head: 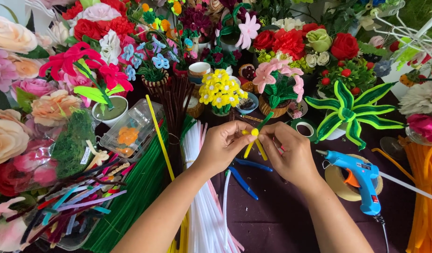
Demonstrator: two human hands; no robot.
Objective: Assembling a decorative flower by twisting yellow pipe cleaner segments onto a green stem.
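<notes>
My left hand (223, 146) and my right hand (291, 154) meet at the table's middle, both pinching a small piece made of yellow and green pipe cleaners (255, 137). A yellow loop sits between the fingertips, a green end sticks up to the right and yellow ends hang down. Under my hands lie blue-handled pliers (246, 174) on the dark tablecloth (281, 215).
A blue glue gun (359, 180) rests on a tape roll at the right. Bundles of green (136, 197), white (204, 206) and orange pipe cleaners (424, 197) lie around. Pots of handmade flowers (220, 91) crowd the back; a clear box (129, 129) sits at the left.
</notes>
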